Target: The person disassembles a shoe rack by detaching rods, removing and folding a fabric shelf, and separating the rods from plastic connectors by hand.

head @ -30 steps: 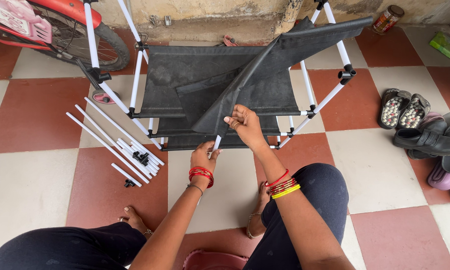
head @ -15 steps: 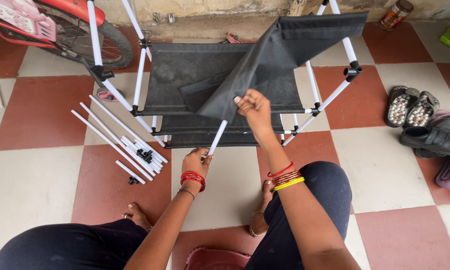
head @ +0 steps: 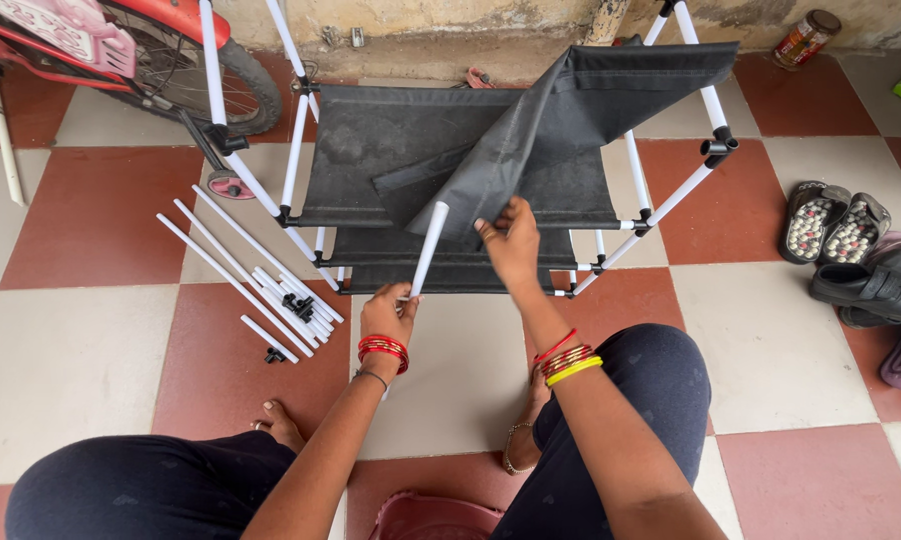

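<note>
The right hand (head: 511, 240) has dropped lower, fingers pinching the black fabric panel (head: 571, 110) at twelve o'clock. The left hand (head: 389, 312) grips the white tube (head: 431, 245), sleeved into it.

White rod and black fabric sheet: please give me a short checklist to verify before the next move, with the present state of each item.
1. Left hand grips the white rod at its lower end: ok.
2. Right hand pinches the edge of the black fabric sheet: ok.
3. Rod tip is inside the fabric sleeve: ok, though depth cannot tell.
4. Frame connectors seated: cannot tell.
5. Spare rods lie on the floor beside the left hand: ok.
</note>
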